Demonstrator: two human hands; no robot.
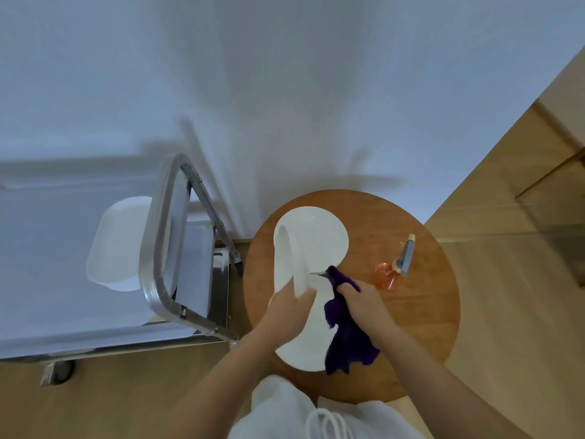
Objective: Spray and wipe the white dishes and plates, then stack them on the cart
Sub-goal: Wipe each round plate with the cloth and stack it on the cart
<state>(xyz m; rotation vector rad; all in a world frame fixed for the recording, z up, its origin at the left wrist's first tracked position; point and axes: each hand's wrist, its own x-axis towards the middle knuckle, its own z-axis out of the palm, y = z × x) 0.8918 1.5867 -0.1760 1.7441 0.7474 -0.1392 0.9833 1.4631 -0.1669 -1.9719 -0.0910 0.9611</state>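
My left hand (289, 307) grips the near edge of a white dish (289, 258) and holds it tilted up on edge above the round wooden table (421, 312). My right hand (364, 302) grips a purple cloth (348, 343) bunched against the dish's right side. Under them lie two white plates, one at the back (319, 229) and one near me (307, 340). An orange spray bottle (392, 270) with a grey trigger lies on the table to the right. On the cart (164, 236) at the left sits a white rectangular dish (120, 245).
The cart has a metal handle frame (158, 248) between the table and its dish, and a wheel (61, 372) at the lower left. A white wall stands behind. Wooden floor runs to the right. My white garment (285, 410) fills the bottom edge.
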